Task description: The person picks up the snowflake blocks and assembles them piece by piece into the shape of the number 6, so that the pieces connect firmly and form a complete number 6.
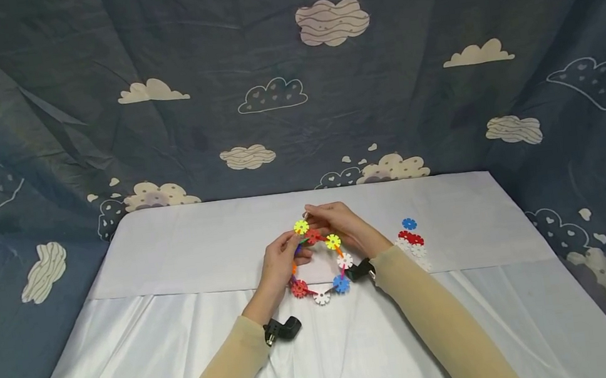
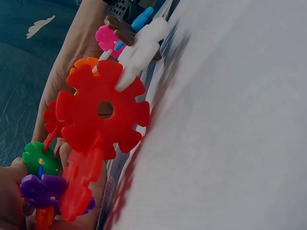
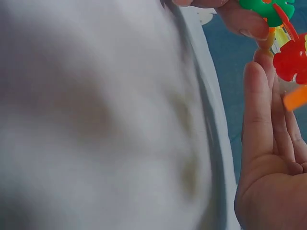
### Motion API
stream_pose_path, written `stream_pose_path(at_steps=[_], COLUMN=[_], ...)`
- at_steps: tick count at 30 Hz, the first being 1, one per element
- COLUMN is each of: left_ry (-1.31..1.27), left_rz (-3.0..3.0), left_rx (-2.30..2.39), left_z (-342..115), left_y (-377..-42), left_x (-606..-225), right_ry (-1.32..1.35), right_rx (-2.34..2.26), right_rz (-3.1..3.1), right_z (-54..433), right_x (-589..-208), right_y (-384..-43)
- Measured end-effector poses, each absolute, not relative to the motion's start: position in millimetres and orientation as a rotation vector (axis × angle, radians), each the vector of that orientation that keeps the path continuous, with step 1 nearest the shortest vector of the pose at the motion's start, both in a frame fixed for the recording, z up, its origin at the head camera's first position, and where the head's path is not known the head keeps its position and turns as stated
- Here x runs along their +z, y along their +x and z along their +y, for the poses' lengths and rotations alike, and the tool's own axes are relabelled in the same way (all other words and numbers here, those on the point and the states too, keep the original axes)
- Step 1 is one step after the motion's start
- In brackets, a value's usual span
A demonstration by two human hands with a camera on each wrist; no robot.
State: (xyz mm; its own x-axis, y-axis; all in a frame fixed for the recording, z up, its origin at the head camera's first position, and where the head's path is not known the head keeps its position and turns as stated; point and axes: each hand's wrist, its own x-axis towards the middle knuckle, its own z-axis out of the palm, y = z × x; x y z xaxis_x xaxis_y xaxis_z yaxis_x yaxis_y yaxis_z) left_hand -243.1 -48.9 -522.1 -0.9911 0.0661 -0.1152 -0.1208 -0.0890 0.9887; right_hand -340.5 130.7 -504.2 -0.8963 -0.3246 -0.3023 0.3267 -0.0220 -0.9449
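Flower-shaped plastic linking discs in several colours are joined edge to edge in a ring [image 1: 322, 298], held up above the table. My left hand [image 1: 278, 261] grips the ring's upper left side, near a green disc [image 2: 41, 157] and a purple disc [image 2: 44, 188]. At the top, beside a yellow disc [image 1: 301, 227], the fingertips of my right hand [image 1: 341, 222] pinch a small pale piece, seen edge-on and mostly hidden. A red disc [image 2: 103, 110] of the ring is large in the left wrist view. The right wrist view shows a red disc [image 3: 292, 60] by the right fingers.
Loose discs lie on the white table at the right: a blue disc [image 1: 409, 224], red discs [image 1: 411, 238] and white discs [image 1: 417, 251]. A dark cloud-patterned curtain [image 1: 272, 123] hangs behind the table. Black wrist cameras sit on both wrists.
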Motion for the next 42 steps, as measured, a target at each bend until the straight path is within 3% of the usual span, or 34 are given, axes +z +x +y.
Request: stream_pose_path(at_steps=[13, 35, 42], left_ry=[-0.064, -0.047, -0.047], left_rz=[2.059, 2.047, 2.063], left_rx=[2.241, 2.228, 2.219], left_z=[-50, -48, -49], left_y=[-240, -240, -242], left_x=[-522, -523, -520], right_ry=[-0.18, 0.099, 0.079], right_rx=[-1.768, -1.99, -2.03], right_rz=[2.238, 1.907, 1.878], right_z=[123, 132, 132], right_x=[-493, -501, -493], right_y=[-336, -336, -340])
